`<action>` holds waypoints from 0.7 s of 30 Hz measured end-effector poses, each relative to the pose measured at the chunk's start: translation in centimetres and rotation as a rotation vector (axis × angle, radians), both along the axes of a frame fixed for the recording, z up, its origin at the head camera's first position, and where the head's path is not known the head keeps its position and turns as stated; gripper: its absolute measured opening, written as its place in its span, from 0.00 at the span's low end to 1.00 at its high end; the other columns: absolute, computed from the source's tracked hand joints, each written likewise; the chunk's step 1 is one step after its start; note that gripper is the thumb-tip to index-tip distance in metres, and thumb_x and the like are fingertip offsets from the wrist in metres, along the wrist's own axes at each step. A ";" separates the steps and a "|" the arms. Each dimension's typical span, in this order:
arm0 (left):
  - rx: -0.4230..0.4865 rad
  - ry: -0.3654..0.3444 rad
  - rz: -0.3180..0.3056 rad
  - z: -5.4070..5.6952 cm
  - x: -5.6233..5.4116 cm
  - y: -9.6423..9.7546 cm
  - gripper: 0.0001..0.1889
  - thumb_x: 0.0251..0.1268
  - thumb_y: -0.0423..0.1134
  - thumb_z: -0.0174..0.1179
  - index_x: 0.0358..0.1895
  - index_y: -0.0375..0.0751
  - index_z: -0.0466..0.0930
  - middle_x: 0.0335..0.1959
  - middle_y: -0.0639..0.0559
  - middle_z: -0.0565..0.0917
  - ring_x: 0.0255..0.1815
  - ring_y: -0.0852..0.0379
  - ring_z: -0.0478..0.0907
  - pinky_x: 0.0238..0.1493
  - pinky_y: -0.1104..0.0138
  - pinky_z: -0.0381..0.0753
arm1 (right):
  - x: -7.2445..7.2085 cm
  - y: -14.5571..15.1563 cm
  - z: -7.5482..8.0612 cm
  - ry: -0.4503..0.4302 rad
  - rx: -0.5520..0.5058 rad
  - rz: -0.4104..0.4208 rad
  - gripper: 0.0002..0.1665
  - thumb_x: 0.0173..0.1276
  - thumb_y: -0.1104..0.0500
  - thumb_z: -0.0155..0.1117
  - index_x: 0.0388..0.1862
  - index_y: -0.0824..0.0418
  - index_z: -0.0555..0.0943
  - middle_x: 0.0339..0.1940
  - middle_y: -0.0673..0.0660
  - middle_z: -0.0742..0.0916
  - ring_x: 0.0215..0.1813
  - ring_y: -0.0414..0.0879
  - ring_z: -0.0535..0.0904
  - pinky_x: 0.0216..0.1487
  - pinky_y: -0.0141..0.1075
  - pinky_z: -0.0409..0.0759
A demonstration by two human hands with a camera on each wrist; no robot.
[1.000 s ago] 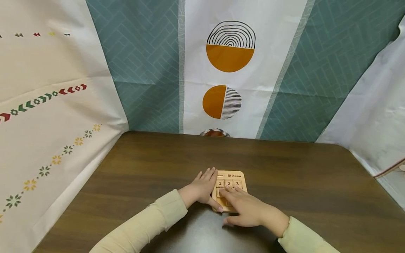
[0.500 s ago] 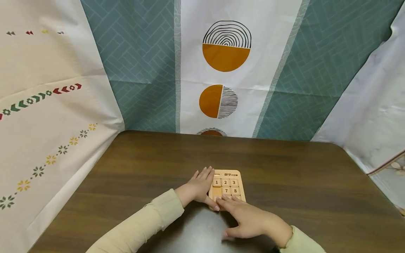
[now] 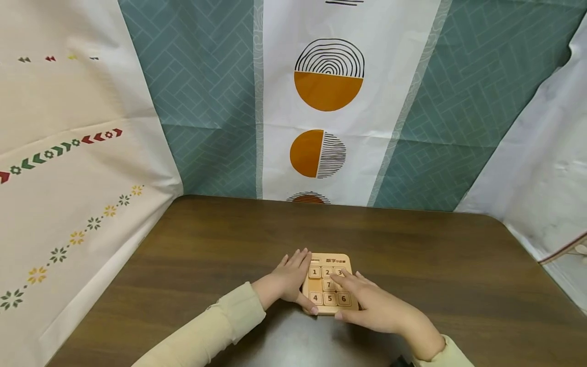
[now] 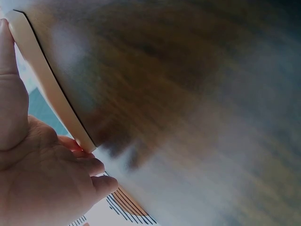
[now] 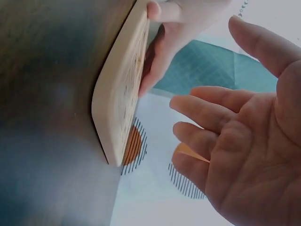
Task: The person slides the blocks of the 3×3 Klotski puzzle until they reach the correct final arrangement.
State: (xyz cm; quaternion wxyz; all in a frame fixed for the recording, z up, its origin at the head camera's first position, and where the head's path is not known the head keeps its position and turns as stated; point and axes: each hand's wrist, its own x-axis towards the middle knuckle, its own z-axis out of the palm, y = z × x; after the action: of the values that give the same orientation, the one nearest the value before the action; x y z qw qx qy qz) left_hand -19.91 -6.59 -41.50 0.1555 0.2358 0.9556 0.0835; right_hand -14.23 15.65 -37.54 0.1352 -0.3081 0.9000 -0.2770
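A wooden number sliding puzzle [image 3: 315, 285] lies flat on the table. Its tiles read 1, 2, 3 along the top and 4, 5, 6 along the bottom; the middle row has a bare slot at left, then 7 and a partly covered tile. My left hand [image 3: 290, 279] rests along the puzzle's left edge, straight fingers at the far side and thumb on the near-left corner. The left wrist view shows the puzzle's edge [image 4: 51, 89] between thumb and fingers. Over the puzzle's right side is my right hand [image 3: 382, 306], fingers extended; the right wrist view shows it apart from the board [image 5: 113, 103].
The dark wooden table [image 3: 412, 244] extends around the puzzle on all sides. Behind it hangs a teal and white patterned curtain [image 3: 211, 127]. A cream cloth [image 3: 69, 178] borders the left side and a white cloth [image 3: 541, 168] the right.
Between the earlier frames, my right fingers drew the tile in the left column down to the bottom-left slot. They have since lifted off and moved up and right. The left hand stays put.
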 end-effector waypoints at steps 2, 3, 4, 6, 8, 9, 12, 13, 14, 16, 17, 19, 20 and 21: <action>0.004 0.000 0.003 -0.1 0.0 0.0 0.68 0.35 0.70 0.69 0.76 0.37 0.43 0.78 0.44 0.45 0.78 0.48 0.42 0.75 0.53 0.46 | -0.1 0.2 0.1 0.005 0.000 -0.003 0.44 0.65 0.40 0.61 0.71 0.64 0.63 0.71 0.71 0.66 0.71 0.75 0.53 0.66 0.66 0.53; 0.007 -0.003 0.006 0.0 0.0 0.0 0.68 0.35 0.70 0.69 0.76 0.37 0.42 0.78 0.44 0.45 0.78 0.49 0.42 0.75 0.53 0.46 | -0.1 0.2 0.1 0.007 0.001 -0.001 0.44 0.65 0.40 0.61 0.71 0.64 0.64 0.71 0.70 0.66 0.71 0.75 0.53 0.66 0.66 0.54; 0.009 -0.008 0.008 0.0 0.0 0.1 0.68 0.35 0.70 0.69 0.76 0.37 0.42 0.78 0.44 0.44 0.78 0.49 0.42 0.75 0.53 0.46 | -0.1 0.3 0.1 0.007 0.002 0.002 0.44 0.65 0.41 0.61 0.71 0.65 0.64 0.71 0.70 0.67 0.71 0.74 0.54 0.66 0.66 0.54; 0.013 -0.016 0.010 0.0 0.0 0.1 0.68 0.35 0.70 0.69 0.76 0.37 0.42 0.78 0.44 0.44 0.78 0.49 0.41 0.75 0.53 0.45 | -0.2 0.4 0.0 0.012 0.010 0.014 0.43 0.65 0.41 0.61 0.70 0.66 0.65 0.70 0.68 0.68 0.72 0.72 0.54 0.67 0.65 0.53; 0.012 -0.020 0.008 0.0 0.1 0.1 0.68 0.35 0.70 0.69 0.76 0.37 0.42 0.78 0.44 0.44 0.78 0.49 0.41 0.75 0.53 0.45 | -0.2 0.5 -0.2 0.012 0.015 0.020 0.42 0.65 0.42 0.61 0.69 0.66 0.66 0.70 0.68 0.69 0.72 0.71 0.55 0.67 0.65 0.54; 0.013 -0.019 0.006 0.0 0.1 0.0 0.68 0.35 0.70 0.69 0.76 0.37 0.42 0.78 0.44 0.44 0.78 0.48 0.41 0.75 0.53 0.46 | -0.2 0.6 -0.3 0.010 0.021 0.022 0.42 0.65 0.42 0.61 0.69 0.66 0.66 0.69 0.68 0.69 0.71 0.71 0.56 0.66 0.66 0.54; 0.016 -0.007 -0.001 0.0 0.1 0.0 0.68 0.35 0.70 0.69 0.76 0.37 0.43 0.78 0.43 0.45 0.78 0.48 0.42 0.75 0.52 0.47 | -0.3 0.7 -0.3 -0.002 0.045 0.021 0.42 0.65 0.41 0.61 0.69 0.66 0.67 0.68 0.69 0.70 0.70 0.70 0.61 0.64 0.66 0.58; 0.015 -0.004 -0.003 0.1 0.1 0.0 0.68 0.35 0.70 0.69 0.76 0.37 0.43 0.78 0.43 0.45 0.78 0.48 0.42 0.75 0.52 0.47 | -0.4 0.8 -0.3 -0.008 0.053 0.018 0.42 0.65 0.40 0.61 0.68 0.66 0.67 0.68 0.70 0.70 0.69 0.70 0.62 0.63 0.66 0.59; 0.015 -0.003 -0.003 0.1 0.1 -0.1 0.68 0.35 0.71 0.69 0.76 0.37 0.43 0.78 0.43 0.45 0.78 0.48 0.42 0.75 0.52 0.47 | -0.4 0.8 -0.3 -0.014 0.059 0.016 0.42 0.65 0.40 0.61 0.68 0.65 0.68 0.68 0.70 0.71 0.69 0.70 0.63 0.63 0.66 0.60; 0.012 0.000 -0.002 0.1 0.1 -0.1 0.68 0.35 0.71 0.69 0.76 0.36 0.43 0.78 0.43 0.45 0.78 0.48 0.42 0.75 0.52 0.47 | -0.5 0.9 -0.3 -0.028 0.065 0.010 0.42 0.65 0.40 0.61 0.68 0.65 0.68 0.68 0.70 0.71 0.68 0.71 0.63 0.62 0.66 0.61; 0.011 -0.002 -0.003 0.2 0.1 -0.2 0.68 0.35 0.71 0.68 0.76 0.36 0.43 0.78 0.43 0.45 0.78 0.48 0.42 0.75 0.52 0.47 | -0.5 0.9 -0.2 -0.036 0.064 0.004 0.41 0.65 0.40 0.61 0.68 0.65 0.69 0.68 0.70 0.71 0.68 0.72 0.62 0.62 0.67 0.60; 0.005 0.002 -0.009 0.2 0.2 -0.2 0.68 0.36 0.71 0.68 0.76 0.36 0.43 0.78 0.43 0.45 0.78 0.48 0.42 0.75 0.52 0.47 | -0.6 1.1 -0.2 -0.054 0.063 -0.014 0.41 0.65 0.40 0.61 0.68 0.65 0.69 0.68 0.70 0.70 0.68 0.74 0.61 0.62 0.68 0.59; 0.006 0.003 -0.013 0.2 0.2 -0.2 0.67 0.36 0.71 0.68 0.76 0.36 0.43 0.78 0.43 0.45 0.78 0.48 0.42 0.75 0.52 0.47 | -0.6 1.2 -0.3 -0.062 0.063 -0.023 0.41 0.65 0.41 0.62 0.68 0.64 0.68 0.68 0.70 0.70 0.68 0.75 0.60 0.62 0.69 0.58; 0.006 0.009 -0.018 0.2 0.2 -0.1 0.67 0.36 0.71 0.68 0.76 0.36 0.43 0.78 0.43 0.46 0.78 0.48 0.43 0.75 0.52 0.48 | -0.7 1.3 -0.3 -0.070 0.063 -0.032 0.41 0.64 0.41 0.62 0.68 0.64 0.68 0.69 0.71 0.69 0.68 0.76 0.59 0.62 0.69 0.58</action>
State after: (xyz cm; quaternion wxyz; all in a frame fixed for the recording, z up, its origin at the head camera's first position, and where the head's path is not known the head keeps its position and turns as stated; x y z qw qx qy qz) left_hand -19.76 -6.73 -41.30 0.1514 0.2451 0.9539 0.0839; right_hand -14.90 16.97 -37.86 0.1718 -0.2792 0.9079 -0.2611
